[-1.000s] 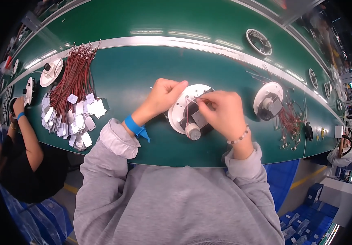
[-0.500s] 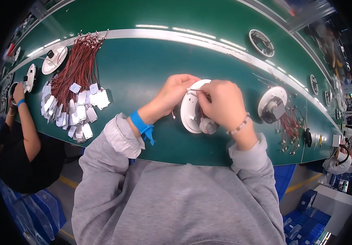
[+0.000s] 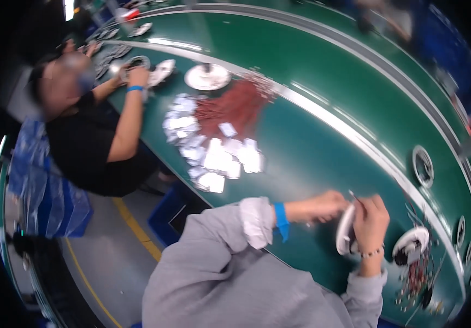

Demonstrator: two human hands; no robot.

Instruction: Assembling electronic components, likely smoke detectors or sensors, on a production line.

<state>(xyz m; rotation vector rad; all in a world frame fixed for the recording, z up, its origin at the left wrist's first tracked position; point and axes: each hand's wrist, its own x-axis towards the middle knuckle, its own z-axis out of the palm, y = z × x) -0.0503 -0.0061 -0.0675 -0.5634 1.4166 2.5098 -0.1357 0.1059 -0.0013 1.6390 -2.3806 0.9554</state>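
A white round housing [image 3: 345,232] is held up on edge over the green bench, its rim toward me. My right hand [image 3: 371,221] is closed at its right side, covering part of it. From those fingertips a thin, dark, wire-like piece [image 3: 353,195] pokes out; its kind is unclear. My left hand [image 3: 325,206], with a blue band at the wrist, is pinched beside the upper rim; blur hides what it holds. A small pale connector-like bit [image 3: 310,224] shows just below it. Another white housing [image 3: 412,245] with a dark centre lies to the right.
Left of my hands lie red-brown wires [image 3: 230,109] with flat silvery plates [image 3: 222,158]. Behind them is a white disc [image 3: 208,77]. A white ring [image 3: 423,167] stands on the far strip. A co-worker [image 3: 99,142] handles a ring at left. Loose wires [image 3: 413,281] lie at right.
The view has swung left, so my hands and the housing now appear lower right and the co-worker shows more fully. My left fingers look farther from the housing's face than before.
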